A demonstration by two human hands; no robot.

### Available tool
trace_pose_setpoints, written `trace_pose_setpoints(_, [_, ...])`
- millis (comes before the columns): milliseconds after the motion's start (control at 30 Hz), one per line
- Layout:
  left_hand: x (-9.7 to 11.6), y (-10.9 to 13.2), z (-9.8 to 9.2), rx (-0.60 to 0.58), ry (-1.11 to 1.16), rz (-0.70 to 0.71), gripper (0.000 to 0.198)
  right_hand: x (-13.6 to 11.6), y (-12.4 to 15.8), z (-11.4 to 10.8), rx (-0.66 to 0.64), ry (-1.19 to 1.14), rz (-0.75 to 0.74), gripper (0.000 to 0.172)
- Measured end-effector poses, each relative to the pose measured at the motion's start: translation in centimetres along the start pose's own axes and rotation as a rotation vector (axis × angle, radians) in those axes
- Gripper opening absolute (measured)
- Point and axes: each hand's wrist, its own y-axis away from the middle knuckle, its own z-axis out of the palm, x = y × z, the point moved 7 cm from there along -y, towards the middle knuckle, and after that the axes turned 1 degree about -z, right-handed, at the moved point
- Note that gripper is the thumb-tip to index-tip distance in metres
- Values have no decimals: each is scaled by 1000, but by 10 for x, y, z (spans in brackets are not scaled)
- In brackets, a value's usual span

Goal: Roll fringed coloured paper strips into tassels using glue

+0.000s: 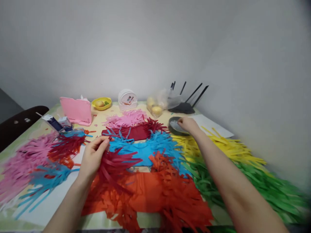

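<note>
My left hand (93,154) pinches the gathered top of a dark red fringed paper tassel (113,166), whose strips hang over the sheets below. My right hand (189,125) reaches to a dark bowl (172,130), fingers pressed together over its whitish contents, too small to name. Under the tassel spreads orange fringed paper (145,192). Beyond it lie blue fringed paper (142,152) and dark red fringed paper (137,132). Yellow fringed paper (233,152) and green fringed paper (262,184) lie beneath and beside my right forearm.
Finished-looking blue tassels (52,176) and pink fringe (26,158) lie at the left. Along the back stand a pink tablet case (76,110), a yellow dish (101,106), a white holder (128,103), bagged fruit (155,108) and a black router (182,108). Drink cartons (53,123) stand left.
</note>
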Motion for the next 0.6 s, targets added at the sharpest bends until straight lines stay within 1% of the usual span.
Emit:
trace_pose_setpoints(33, [1, 0, -4, 10, -51, 20, 25, 14, -11, 12, -72, 32, 29, 22])
trace_pose_setpoints(100, [2, 1, -8, 13, -155, 60, 26, 32, -24, 37, -196, 91, 72, 25])
trace_pose_setpoints(167, [0, 1, -7, 1, -230, 91, 26, 41, -32, 58, -276, 139, 94, 29])
trace_pose_setpoints(233, [-5, 0, -5, -16, -263, 96, 27, 46, -39, 72, -323, 177, 102, 31])
trace_pose_setpoints(367, [-15, -1, 0, -39, -274, 51, 29, 52, -50, 84, -389, 214, 84, 32])
trace_pose_setpoints(467, [-18, 0, 4, -43, -273, 38, 27, 55, -54, 86, -414, 232, 55, 31])
trace_pose_setpoints(600, [-21, 3, 7, -43, -248, 18, 23, 59, -51, 86, -434, 262, 54, 30])
